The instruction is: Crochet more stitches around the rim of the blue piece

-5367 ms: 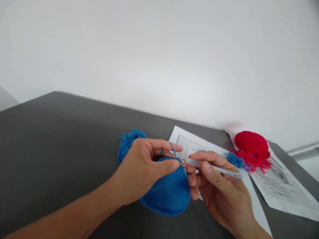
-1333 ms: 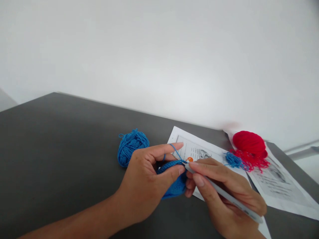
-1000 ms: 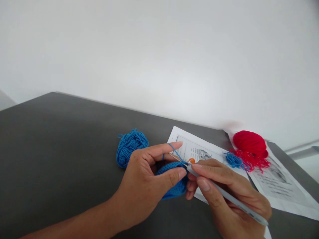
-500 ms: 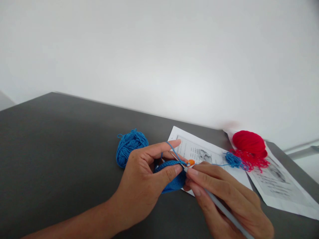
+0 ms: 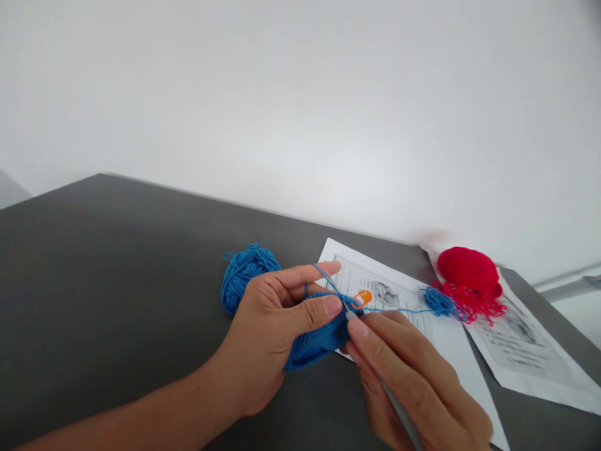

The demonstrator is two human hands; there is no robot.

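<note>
My left hand [image 5: 275, 326] pinches a blue crochet piece [image 5: 319, 341] between thumb and fingers, its index finger stretched out with blue yarn looped over it. In my right hand [image 5: 413, 369] is a crochet hook [image 5: 397, 407] with a grey handle, held like a pencil. The hook's thin tip meets the top edge of the piece beside my left thumb. An orange stitch marker [image 5: 363, 299] hangs at that edge, just above my right fingertips. From there a strand of blue yarn [image 5: 399, 311] runs right to a small blue tangle [image 5: 439, 301].
A blue yarn ball [image 5: 248, 275] sits behind my left hand on the dark table [image 5: 117, 300]. Printed sheets [image 5: 479, 401] lie under and right of my hands. A red yarn ball [image 5: 468, 269] with loose red strands rests on the right sheet. A white wall stands behind.
The crochet piece has tilted, showing more of its lower side. The orange marker now shows more fully, slightly higher. My right hand has shifted a little left and down with the hook.
</note>
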